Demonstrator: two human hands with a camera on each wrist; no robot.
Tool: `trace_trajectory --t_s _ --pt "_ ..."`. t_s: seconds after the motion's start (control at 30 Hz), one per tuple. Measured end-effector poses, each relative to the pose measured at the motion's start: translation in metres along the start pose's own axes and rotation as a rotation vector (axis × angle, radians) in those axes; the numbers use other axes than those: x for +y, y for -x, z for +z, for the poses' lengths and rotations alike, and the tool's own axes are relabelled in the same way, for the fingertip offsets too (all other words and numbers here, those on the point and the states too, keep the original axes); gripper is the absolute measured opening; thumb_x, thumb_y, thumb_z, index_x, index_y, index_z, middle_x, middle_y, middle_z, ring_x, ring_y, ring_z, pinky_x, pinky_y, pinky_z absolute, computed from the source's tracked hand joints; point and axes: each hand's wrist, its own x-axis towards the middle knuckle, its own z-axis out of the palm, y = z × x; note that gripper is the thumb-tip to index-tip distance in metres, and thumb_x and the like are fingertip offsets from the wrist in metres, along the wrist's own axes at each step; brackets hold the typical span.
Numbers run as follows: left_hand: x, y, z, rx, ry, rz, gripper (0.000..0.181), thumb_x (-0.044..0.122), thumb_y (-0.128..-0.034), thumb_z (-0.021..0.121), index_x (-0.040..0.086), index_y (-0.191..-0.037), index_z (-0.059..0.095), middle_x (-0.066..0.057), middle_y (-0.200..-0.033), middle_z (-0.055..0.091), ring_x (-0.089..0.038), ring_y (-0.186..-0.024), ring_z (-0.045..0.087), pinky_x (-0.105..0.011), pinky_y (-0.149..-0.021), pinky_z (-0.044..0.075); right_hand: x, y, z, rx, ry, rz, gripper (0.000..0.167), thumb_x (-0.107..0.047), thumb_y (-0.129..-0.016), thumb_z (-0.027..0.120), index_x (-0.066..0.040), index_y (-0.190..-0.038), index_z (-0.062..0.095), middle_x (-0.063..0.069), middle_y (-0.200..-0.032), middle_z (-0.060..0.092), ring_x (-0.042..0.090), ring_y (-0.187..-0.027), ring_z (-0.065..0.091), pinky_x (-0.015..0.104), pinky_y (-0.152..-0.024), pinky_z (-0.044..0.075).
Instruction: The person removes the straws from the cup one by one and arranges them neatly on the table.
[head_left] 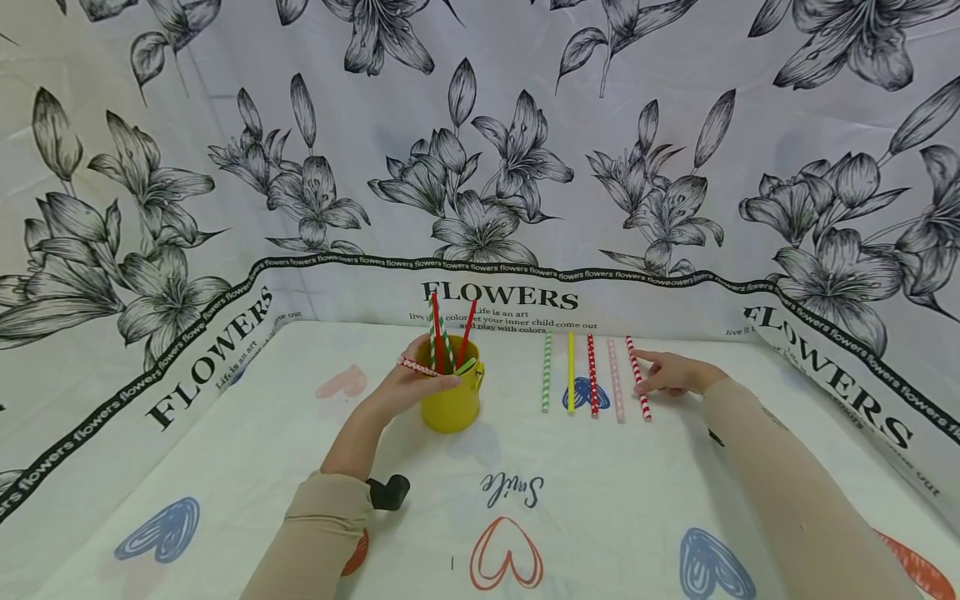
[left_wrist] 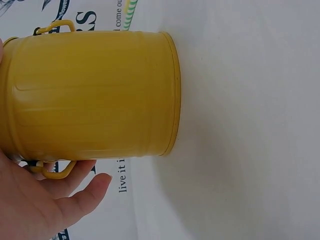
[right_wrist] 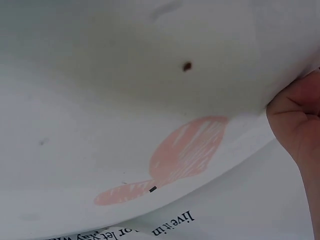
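Note:
A small yellow bucket [head_left: 450, 408] stands on the cloth, with my left hand [head_left: 408, 383] gripping it at the rim. Beside its side handle [left_wrist: 62, 172] the fingers curl round the wall. Red straws [head_left: 467, 329] and green-striped straws [head_left: 447, 337] poke up out of the bucket. A pink-red patterned straw [head_left: 418, 367] slants over the rim beside the left thumb. My right hand [head_left: 675, 373] touches a red-and-white striped straw [head_left: 644, 404] with index finger and thumb spread apart along it. In the right wrist view only part of that hand shows, its straw out of sight.
Left of the striped straw lie a pale pink straw [head_left: 615, 379], a red dotted straw [head_left: 592, 375], a yellow straw [head_left: 571, 375] and a green-striped straw [head_left: 546, 375], side by side. Behind them rises a flower-printed curtain [head_left: 480, 167].

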Motion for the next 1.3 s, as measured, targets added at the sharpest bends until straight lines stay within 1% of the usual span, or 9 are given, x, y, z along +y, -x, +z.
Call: trace_trajectory --t_s 0.17,0.37,0.63,0.73,0.83,0.93,1.03,1.1,1.3 --pt "-0.001 0.001 0.0 -0.001 0.013 0.007 0.088 0.025 -0.0849 0.076 0.015 -0.152 0.02 -0.014 -0.151 0.03 -0.035 -0.138 0.028 -0.057 -0.111 0.026 0.001 0.0 0.0 0.009 0.014 -0.006 0.092 -0.028 -0.089 0.073 -0.004 -0.154 0.012 0.019 -0.108 0.045 0.014 -0.058 0.034 0.025 -0.056 0.034" --pt "-0.001 0.001 -0.001 -0.019 0.039 0.066 0.085 0.021 -0.0855 0.076 0.011 -0.151 0.023 -0.015 -0.147 0.035 -0.035 -0.135 0.032 -0.055 -0.112 0.027 0.003 -0.002 0.001 0.019 0.027 -0.017 0.091 -0.03 -0.089 0.072 -0.003 -0.154 0.013 0.015 -0.099 0.048 0.014 -0.059 0.033 0.026 -0.056 0.034" --pt "-0.002 0.001 -0.002 -0.011 0.047 0.061 0.085 0.022 -0.0852 0.076 0.012 -0.151 0.023 -0.014 -0.148 0.035 -0.035 -0.135 0.033 -0.054 -0.112 0.027 0.003 -0.009 0.004 0.066 0.042 0.018 0.099 -0.049 -0.086 0.07 -0.01 -0.156 0.011 0.018 -0.105 0.047 0.014 -0.058 0.034 0.026 -0.056 0.034" --pt "-0.002 0.001 -0.001 -0.007 0.044 0.043 0.087 0.023 -0.0851 0.076 0.013 -0.152 0.021 -0.014 -0.15 0.033 -0.035 -0.137 0.031 -0.054 -0.112 0.026 0.005 -0.008 0.005 0.091 0.053 0.024 0.099 -0.05 -0.086 0.069 -0.007 -0.155 0.012 0.022 -0.11 0.046 0.019 -0.068 0.042 0.028 -0.06 0.039" --pt "-0.002 0.001 0.0 -0.005 0.038 0.035 0.088 0.024 -0.0852 0.076 0.013 -0.152 0.02 -0.014 -0.151 0.031 -0.035 -0.137 0.03 -0.054 -0.112 0.026 0.0 -0.001 0.006 0.108 0.067 0.03 0.095 -0.05 -0.09 0.064 -0.006 -0.155 0.01 0.032 -0.124 0.041 0.033 -0.09 0.05 0.035 -0.07 0.048" --pt "-0.001 0.001 0.001 -0.007 0.046 0.04 0.087 0.024 -0.0853 0.076 0.013 -0.152 0.021 -0.014 -0.15 0.032 -0.034 -0.136 0.031 -0.054 -0.112 0.027 -0.012 0.009 0.005 0.147 0.085 0.0 0.09 -0.05 -0.093 0.059 -0.005 -0.154 0.011 0.039 -0.137 0.031 0.048 -0.113 0.045 0.051 -0.083 0.05" --pt "-0.002 0.002 0.001 -0.007 0.044 0.049 0.086 0.024 -0.0853 0.076 0.013 -0.152 0.022 -0.013 -0.149 0.034 -0.034 -0.135 0.033 -0.054 -0.112 0.027 -0.031 0.017 0.003 0.212 0.04 -0.049 0.088 -0.052 -0.094 0.056 -0.004 -0.154 0.013 0.037 -0.137 0.031 0.052 -0.12 0.039 0.062 -0.092 0.044" --pt "-0.003 0.001 0.001 -0.008 0.043 0.056 0.086 0.024 -0.0852 0.076 0.013 -0.151 0.022 -0.013 -0.148 0.034 -0.034 -0.135 0.034 -0.054 -0.111 0.028 -0.044 0.021 0.002 0.253 -0.029 -0.075 0.086 -0.052 -0.095 0.056 -0.005 -0.155 0.014 0.035 -0.137 0.034 0.05 -0.121 0.04 0.063 -0.095 0.041" --pt "-0.005 0.0 0.0 -0.013 0.054 0.061 0.087 0.024 -0.0857 0.076 0.012 -0.152 0.021 -0.014 -0.149 0.033 -0.035 -0.135 0.032 -0.055 -0.112 0.026 -0.083 0.023 0.01 0.263 -0.232 -0.13 0.072 -0.038 -0.1 0.052 -0.011 -0.156 0.015 0.028 -0.139 0.037 0.046 -0.126 0.04 0.057 -0.099 0.041"
